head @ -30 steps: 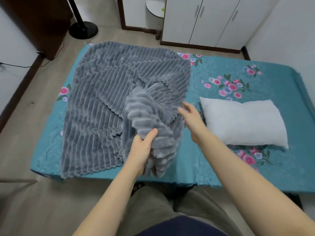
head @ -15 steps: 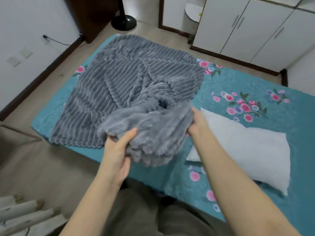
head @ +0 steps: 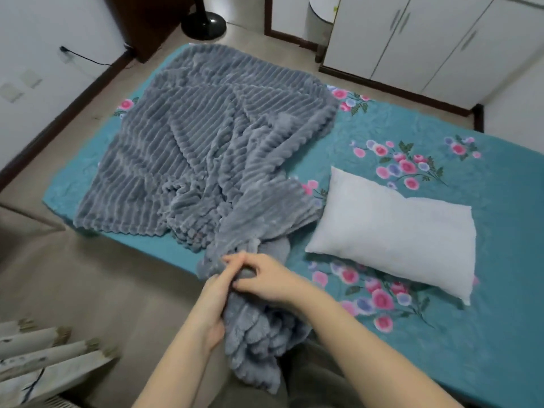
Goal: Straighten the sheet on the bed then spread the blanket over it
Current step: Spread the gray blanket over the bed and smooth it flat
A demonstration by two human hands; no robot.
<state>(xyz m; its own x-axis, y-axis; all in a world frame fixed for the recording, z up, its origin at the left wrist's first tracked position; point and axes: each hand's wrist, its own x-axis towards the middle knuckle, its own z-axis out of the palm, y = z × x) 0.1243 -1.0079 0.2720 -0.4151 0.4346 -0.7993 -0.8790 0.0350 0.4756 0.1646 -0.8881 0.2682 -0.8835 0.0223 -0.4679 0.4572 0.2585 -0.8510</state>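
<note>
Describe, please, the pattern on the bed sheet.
The sheet is teal with pink and lilac flower sprays, clearest in the head view.

The grey ribbed blanket [head: 206, 148] lay rumpled over the left part of the bed, one bunched end hanging off the near edge. The teal flowered sheet [head: 485, 290] lay flat to its right.
</note>
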